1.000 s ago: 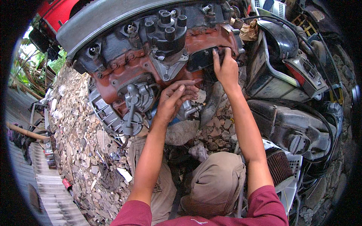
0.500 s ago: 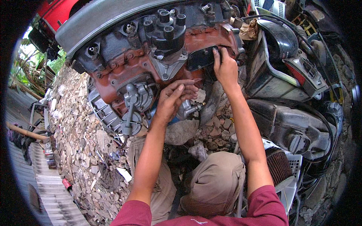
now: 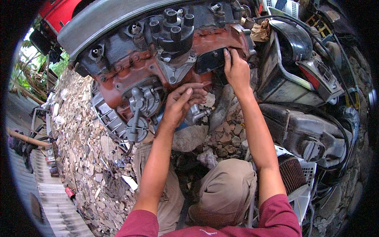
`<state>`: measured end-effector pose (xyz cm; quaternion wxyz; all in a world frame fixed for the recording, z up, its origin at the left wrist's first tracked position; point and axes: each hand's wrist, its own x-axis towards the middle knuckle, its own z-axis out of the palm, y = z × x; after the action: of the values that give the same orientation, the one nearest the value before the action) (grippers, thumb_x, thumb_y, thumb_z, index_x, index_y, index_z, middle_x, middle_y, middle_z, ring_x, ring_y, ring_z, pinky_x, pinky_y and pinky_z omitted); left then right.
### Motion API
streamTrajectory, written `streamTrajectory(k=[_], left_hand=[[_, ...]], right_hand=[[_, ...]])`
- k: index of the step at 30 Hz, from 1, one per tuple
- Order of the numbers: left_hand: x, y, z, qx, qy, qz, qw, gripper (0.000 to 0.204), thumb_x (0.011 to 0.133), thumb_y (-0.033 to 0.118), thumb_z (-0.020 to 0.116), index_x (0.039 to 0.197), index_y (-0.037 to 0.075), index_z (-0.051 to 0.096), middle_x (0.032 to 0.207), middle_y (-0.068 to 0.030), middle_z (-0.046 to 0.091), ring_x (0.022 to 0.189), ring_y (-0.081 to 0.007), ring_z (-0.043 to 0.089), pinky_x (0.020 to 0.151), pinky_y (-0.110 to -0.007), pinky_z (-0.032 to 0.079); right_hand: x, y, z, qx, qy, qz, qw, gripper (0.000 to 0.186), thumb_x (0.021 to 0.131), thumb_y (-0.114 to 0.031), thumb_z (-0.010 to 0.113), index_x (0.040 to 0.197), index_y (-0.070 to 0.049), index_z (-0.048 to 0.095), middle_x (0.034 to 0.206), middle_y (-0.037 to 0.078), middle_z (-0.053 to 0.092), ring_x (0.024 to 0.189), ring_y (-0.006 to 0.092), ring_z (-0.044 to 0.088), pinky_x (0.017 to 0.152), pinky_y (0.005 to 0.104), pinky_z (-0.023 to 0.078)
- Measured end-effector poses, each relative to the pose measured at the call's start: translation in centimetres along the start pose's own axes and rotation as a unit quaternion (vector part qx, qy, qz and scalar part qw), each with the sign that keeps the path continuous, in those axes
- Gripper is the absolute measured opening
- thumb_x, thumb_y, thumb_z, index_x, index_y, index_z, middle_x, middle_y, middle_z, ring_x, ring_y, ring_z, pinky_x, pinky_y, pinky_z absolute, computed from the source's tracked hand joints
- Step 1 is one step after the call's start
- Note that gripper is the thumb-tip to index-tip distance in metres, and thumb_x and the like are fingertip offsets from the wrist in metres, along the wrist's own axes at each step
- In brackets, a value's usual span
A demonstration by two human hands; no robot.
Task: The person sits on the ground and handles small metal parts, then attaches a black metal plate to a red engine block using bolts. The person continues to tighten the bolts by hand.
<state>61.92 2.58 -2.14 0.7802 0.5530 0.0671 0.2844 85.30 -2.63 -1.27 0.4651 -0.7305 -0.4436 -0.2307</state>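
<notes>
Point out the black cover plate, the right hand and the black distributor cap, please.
Black cover plate point(image 3: 209, 61): head view, middle of its flat face.
Right hand point(image 3: 238, 73): head view, back of the hand.
Black distributor cap point(image 3: 173, 44): head view, front of its body.

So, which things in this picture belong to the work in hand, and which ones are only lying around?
Seem to belong to the work:
red-brown engine
black plate on it, at the right hand
black distributor cap on the engine

Seem only to lie about:
pleated filter
white crate
dark capped tank
crumpled brown paper
</notes>
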Motion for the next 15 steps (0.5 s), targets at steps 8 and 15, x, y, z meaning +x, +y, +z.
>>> streamTrajectory(k=[8,15], left_hand=[[-0.07,0.04,0.11,0.001,-0.001,0.001,1.000,0.044,0.101,0.029,0.053,0.128,-0.005,0.056,0.111,-0.0176,0.067,0.105,-0.0270,0.065,0.095,-0.041,0.051],[-0.14,0.32,0.20,0.000,-0.008,0.003,1.000,0.043,0.101,0.029,0.053,0.128,-0.005,0.056,0.111,-0.0170,0.067,0.105,-0.0263,0.065,0.095,-0.041,0.052]], right_hand=[[0.10,-0.55,-0.45,-0.004,0.001,0.007,1.000,0.025,0.100,-0.030,0.054,0.100,-0.005,0.056,0.074,0.026,0.066,0.071,0.0474,0.065,0.061,0.0564,0.051],[0.05,0.18,0.20,0.017,-0.011,0.013,1.000,0.028,0.100,-0.032,0.054,0.101,-0.005,0.056,0.075,0.027,0.065,0.071,0.0487,0.064,0.062,0.0574,0.050]])
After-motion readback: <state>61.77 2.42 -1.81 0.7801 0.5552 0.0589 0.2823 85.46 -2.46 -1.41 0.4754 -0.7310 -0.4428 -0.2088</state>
